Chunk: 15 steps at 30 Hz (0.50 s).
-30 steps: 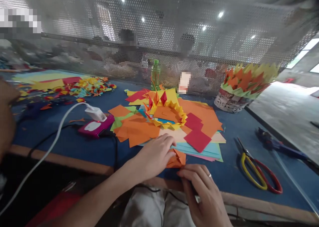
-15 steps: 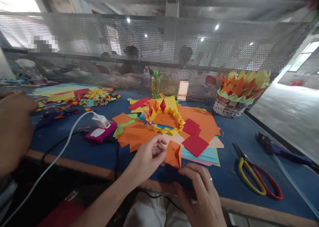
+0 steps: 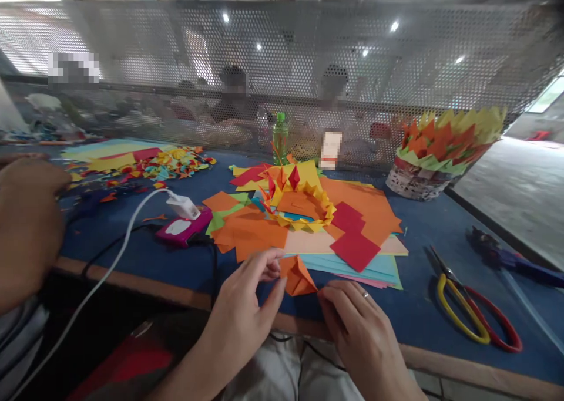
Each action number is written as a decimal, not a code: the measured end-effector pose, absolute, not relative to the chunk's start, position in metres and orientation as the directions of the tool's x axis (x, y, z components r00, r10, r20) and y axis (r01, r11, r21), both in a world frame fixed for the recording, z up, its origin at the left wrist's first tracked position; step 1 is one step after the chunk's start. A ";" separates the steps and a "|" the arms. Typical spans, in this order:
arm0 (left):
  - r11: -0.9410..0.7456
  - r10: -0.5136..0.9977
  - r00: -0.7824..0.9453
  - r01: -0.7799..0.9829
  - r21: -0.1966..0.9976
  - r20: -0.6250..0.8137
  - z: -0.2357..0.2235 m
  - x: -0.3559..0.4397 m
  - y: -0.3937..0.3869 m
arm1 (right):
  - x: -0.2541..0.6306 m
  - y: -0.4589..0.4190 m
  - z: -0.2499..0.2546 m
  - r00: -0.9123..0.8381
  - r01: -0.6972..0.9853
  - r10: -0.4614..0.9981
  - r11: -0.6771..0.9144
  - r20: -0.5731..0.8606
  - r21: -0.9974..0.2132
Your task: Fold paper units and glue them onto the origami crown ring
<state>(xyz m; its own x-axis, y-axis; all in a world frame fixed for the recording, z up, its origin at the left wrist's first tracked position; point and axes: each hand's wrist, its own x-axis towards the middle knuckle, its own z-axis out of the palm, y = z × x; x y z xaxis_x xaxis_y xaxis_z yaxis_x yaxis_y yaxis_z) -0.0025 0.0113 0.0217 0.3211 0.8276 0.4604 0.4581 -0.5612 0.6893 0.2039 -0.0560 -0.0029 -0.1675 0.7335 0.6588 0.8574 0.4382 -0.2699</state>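
Observation:
A partly folded square of orange paper (image 3: pixel 299 276) is held between my two hands near the table's front edge, a raised fold on its upper face. My left hand (image 3: pixel 251 298) has curled fingers and thumb at the paper's left side; its fingertips are partly hidden behind the paper. The right corner is pinched by my right hand (image 3: pixel 359 324), which wears a ring. Just beyond lies a ring of folded yellow paper points (image 3: pixel 324 220), with red and orange points at its left. Orange sheets (image 3: pixel 255 233) and red paper squares (image 3: pixel 359 250) lie around it.
Scissors with yellow and red handles (image 3: pixel 467 304) and a blue-handled tool (image 3: pixel 515 260) lie at right. A paper-pointed basket (image 3: pixel 414 181) stands behind. At left are a magenta power adapter (image 3: pixel 185 228), a white cable (image 3: pixel 132 222), paper scraps (image 3: pixel 176 160) and another person's arm (image 3: pixel 30 213).
The orange paper has turned and tipped flatter, its right corner now pointing at my right hand. My left hand has shifted slightly left and down. The view has tilted down a little.

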 end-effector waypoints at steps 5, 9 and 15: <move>-0.739 0.673 0.531 0.509 0.441 0.514 0.023 -0.011 0.013 | 0.209 -0.057 0.000 -0.141 0.844 0.777 0.418 0.614 -0.335; -0.782 0.618 0.652 0.453 0.428 0.439 0.029 -0.013 0.016 | 0.212 -0.053 0.001 -0.139 0.841 0.788 0.414 0.600 -0.349; -0.769 0.620 0.697 0.449 0.455 0.359 0.026 -0.015 0.024 | 0.206 -0.043 0.001 -0.203 0.838 0.826 0.425 0.526 -0.343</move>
<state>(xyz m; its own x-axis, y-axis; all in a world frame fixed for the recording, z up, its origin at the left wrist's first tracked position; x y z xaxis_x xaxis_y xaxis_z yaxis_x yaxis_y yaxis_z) -0.0151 0.0242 0.0256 0.6973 0.6202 0.3593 0.4493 -0.7688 0.4550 0.2055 -0.0427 0.0013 -0.2032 0.8256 0.5264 0.8376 0.4250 -0.3431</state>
